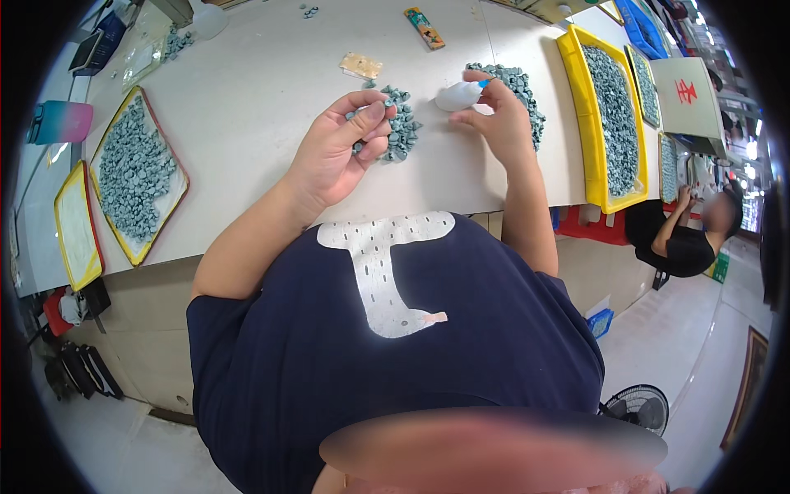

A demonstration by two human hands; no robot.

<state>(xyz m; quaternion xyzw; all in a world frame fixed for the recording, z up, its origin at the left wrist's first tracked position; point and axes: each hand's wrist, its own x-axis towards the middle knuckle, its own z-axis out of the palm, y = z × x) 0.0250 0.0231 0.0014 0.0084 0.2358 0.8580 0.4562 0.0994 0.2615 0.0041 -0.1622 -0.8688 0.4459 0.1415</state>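
Note:
My left hand [346, 140] is closed, pinching a small grey-green piece [388, 104] between thumb and fingertips. Under and beside those fingers lies a loose heap of similar grey-green pieces [401, 132], partly hidden by the hand. My right hand [502, 119] has its curled fingers at the neck of a white squeeze bottle [457, 96] with a blue tip [485, 83]. The bottle is tilted over, its tip toward my fingers, and my thumb sits below it. Behind that hand spreads another heap of grey-green pieces [518, 86].
A yellow tray [594, 148] full of pieces stands on the right, a rhombus-shaped tray [183, 169] of pieces on the left. Beyond are a beige card [360, 65] and a colourful packet [424, 29]. A co-worker [691, 239] sits at far right.

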